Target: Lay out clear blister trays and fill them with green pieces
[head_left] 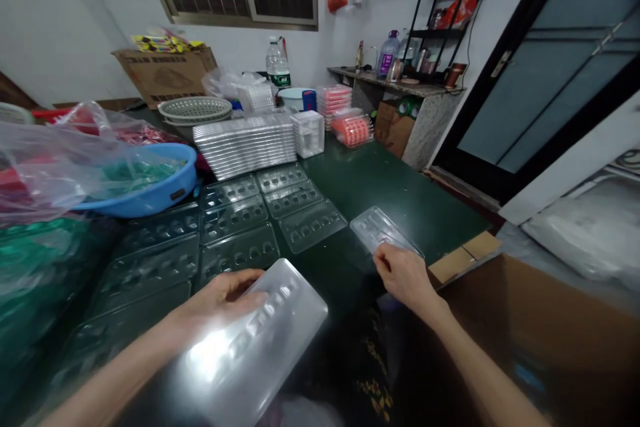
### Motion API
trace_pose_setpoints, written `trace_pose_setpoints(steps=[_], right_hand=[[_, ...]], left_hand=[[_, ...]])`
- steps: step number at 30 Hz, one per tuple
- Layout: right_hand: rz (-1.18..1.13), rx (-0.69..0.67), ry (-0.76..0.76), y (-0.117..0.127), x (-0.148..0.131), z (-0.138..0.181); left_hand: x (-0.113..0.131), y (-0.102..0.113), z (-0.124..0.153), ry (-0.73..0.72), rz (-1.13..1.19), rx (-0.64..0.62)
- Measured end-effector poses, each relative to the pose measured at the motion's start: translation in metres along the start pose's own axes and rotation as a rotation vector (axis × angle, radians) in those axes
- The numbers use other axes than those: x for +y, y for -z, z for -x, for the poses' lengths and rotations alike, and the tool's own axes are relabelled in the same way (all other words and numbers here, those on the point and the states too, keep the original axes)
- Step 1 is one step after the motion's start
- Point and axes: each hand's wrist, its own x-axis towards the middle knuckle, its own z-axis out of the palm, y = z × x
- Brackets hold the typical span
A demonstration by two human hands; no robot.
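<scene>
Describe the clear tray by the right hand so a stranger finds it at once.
On the dark green table, clear blister trays lie in rows at the left. To their right, near the cardboard box, one clear tray lies alone at an angle. Only this one sits apart from the rows, the right hand touching its near end; the left hand holds a raised tray.

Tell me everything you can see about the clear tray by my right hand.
The clear tray is thin see-through plastic, a rounded rectangle with a row of small moulded pockets that look empty. It sits slanted on the dark green table, apart from the laid-out trays to its left. The right hand has its near end in a grip.
</scene>
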Motion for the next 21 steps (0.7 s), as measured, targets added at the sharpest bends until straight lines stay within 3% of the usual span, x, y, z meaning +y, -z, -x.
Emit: trace_pose_setpoints(steps=[3,6,8,10,15,18,21], right_hand=[[-0.213,0.124,-0.038,0.017,-0.001,-0.001],[-0.475,0.22,-0.061,0.038,-0.013,-0.003],[-0.644,0.213,-0.054,0.053,-0.036,-0.004],[-0.804,0.102,-0.012,0.062,-0.07,-0.005],[-1.187,-0.32,0.163,0.053,-0.161,-0.007],[-1.349,-0.472,0.201,0.036,-0.19,-0.011],[-1.379,-0.563,0.195,0.027,-0.2,-0.017]], left_hand=[[-0.008,0.007,0.005,-0.077,-0.354,-0.008],[-0.011,0.016,0.01,-0.259,-0.551,0.192],[-0.008,0.015,0.013,-0.37,-0.555,0.325],[0.001,0.006,0.015,-0.405,-0.406,0.304],[0.024,-0.022,0.012,-0.345,0.373,0.067],[0.023,-0.024,0.012,-0.28,0.534,0.023],[0.017,-0.019,0.018,-0.169,0.553,0.017]])
